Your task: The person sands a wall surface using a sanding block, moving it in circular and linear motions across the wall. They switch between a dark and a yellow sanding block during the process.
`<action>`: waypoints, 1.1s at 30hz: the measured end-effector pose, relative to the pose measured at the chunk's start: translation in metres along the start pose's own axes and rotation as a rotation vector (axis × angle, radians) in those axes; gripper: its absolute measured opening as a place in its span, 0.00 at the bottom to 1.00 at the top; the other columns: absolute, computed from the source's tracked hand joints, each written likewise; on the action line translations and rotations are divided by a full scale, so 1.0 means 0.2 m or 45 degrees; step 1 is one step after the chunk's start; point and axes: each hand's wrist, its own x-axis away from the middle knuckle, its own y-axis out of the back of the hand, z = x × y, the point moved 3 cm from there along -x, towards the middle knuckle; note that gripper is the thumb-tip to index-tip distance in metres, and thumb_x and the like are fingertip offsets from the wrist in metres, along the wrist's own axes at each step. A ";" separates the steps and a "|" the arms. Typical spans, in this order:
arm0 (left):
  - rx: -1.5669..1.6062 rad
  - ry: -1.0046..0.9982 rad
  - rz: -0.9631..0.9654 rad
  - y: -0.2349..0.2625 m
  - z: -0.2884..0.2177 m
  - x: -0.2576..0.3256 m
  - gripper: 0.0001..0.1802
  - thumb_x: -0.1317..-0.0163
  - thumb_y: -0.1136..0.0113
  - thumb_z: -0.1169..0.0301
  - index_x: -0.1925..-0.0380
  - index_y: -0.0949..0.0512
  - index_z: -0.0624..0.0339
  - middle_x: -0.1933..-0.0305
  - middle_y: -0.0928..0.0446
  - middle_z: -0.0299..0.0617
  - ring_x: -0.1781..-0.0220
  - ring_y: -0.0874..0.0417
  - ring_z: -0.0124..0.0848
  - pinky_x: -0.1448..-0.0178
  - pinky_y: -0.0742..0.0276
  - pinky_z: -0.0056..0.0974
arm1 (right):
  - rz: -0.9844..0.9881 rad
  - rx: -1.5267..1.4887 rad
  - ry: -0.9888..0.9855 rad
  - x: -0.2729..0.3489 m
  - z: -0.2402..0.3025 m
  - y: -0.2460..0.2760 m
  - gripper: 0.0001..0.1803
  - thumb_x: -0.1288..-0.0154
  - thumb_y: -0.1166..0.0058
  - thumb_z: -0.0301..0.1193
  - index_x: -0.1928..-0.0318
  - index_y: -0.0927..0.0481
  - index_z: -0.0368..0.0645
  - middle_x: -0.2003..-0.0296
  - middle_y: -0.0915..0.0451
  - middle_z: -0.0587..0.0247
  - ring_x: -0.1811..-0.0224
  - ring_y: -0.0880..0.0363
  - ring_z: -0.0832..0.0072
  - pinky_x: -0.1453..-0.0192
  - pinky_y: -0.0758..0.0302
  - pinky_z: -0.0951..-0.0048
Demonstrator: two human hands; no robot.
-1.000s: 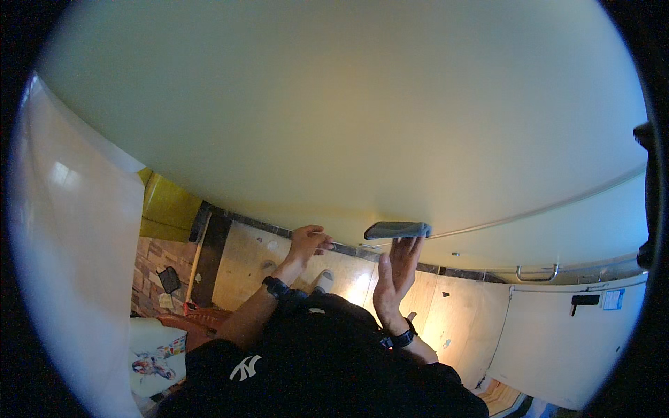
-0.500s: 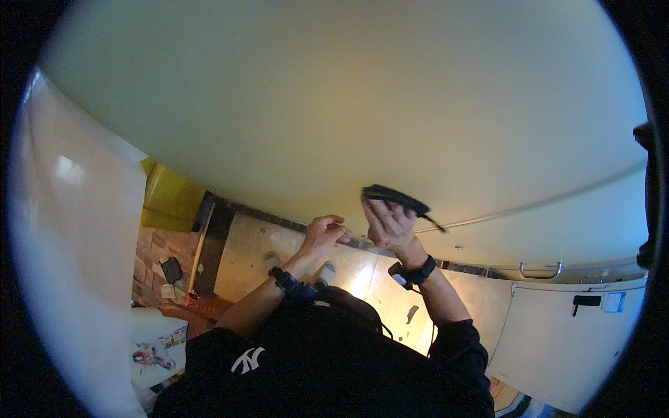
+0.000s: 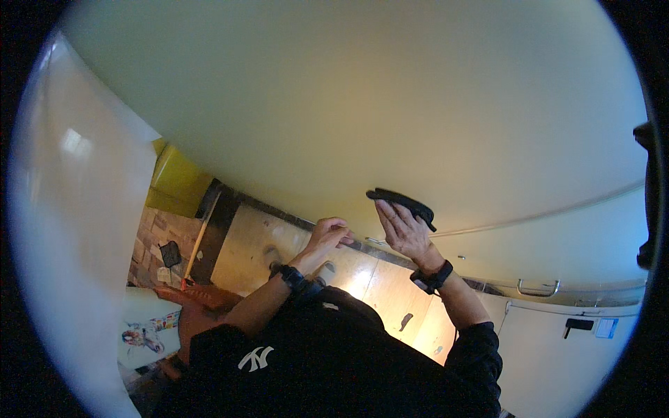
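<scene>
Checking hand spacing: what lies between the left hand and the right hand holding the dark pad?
In the head view nothing lies between the left hand and right hand under the dark pad; only pale surface shows in the gap.

Dark tool partly behind right hand (grip unclear).
</scene>
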 end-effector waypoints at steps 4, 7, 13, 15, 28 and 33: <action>0.044 -0.018 -0.069 0.05 0.03 0.01 0.17 0.28 0.46 0.67 0.46 0.27 0.68 0.58 0.16 0.46 0.60 0.13 0.32 0.61 0.21 0.33 | 0.079 0.060 0.097 -0.23 0.08 -0.06 0.31 0.46 0.46 0.27 0.38 0.23 0.41 0.33 0.28 0.63 0.40 0.24 0.70 0.60 0.25 0.74; 0.065 -0.002 -0.155 0.12 0.07 0.02 0.17 0.29 0.46 0.68 0.46 0.26 0.68 0.59 0.16 0.46 0.60 0.13 0.33 0.62 0.21 0.34 | 0.333 -0.196 0.225 -0.25 0.21 -0.36 0.31 0.38 0.53 0.32 0.35 0.29 0.31 0.31 0.32 0.49 0.32 0.31 0.67 0.39 0.30 0.67; 0.088 0.005 -0.313 0.20 0.11 0.07 0.17 0.30 0.45 0.69 0.47 0.26 0.68 0.62 0.15 0.45 0.63 0.13 0.32 0.63 0.22 0.35 | 0.611 0.027 0.509 0.15 0.30 -0.92 0.29 0.34 0.54 0.33 0.37 0.28 0.27 0.33 0.31 0.45 0.27 0.37 0.60 0.22 0.45 0.63; 0.096 0.005 -0.327 0.21 0.11 0.09 0.16 0.31 0.45 0.69 0.48 0.25 0.68 0.62 0.15 0.45 0.64 0.13 0.32 0.63 0.22 0.36 | 0.837 -0.053 0.478 0.33 0.26 -0.99 0.28 0.34 0.54 0.34 0.39 0.26 0.26 0.33 0.30 0.46 0.26 0.40 0.60 0.20 0.50 0.61; 0.219 -0.023 -0.296 0.33 0.13 0.14 0.19 0.31 0.44 0.67 0.45 0.29 0.70 0.58 0.15 0.47 0.64 0.14 0.31 0.63 0.21 0.34 | 0.453 0.133 0.497 0.12 0.16 -0.61 0.26 0.37 0.51 0.32 0.41 0.23 0.29 0.36 0.27 0.48 0.30 0.35 0.60 0.24 0.41 0.61; 0.326 -0.043 -0.513 0.46 0.18 0.23 0.11 0.31 0.43 0.66 0.54 0.22 0.59 0.60 0.14 0.43 0.61 0.11 0.34 0.60 0.18 0.38 | 0.381 0.240 0.606 0.05 0.16 -0.60 0.25 0.37 0.51 0.29 0.42 0.24 0.26 0.31 0.33 0.45 0.28 0.37 0.58 0.21 0.45 0.58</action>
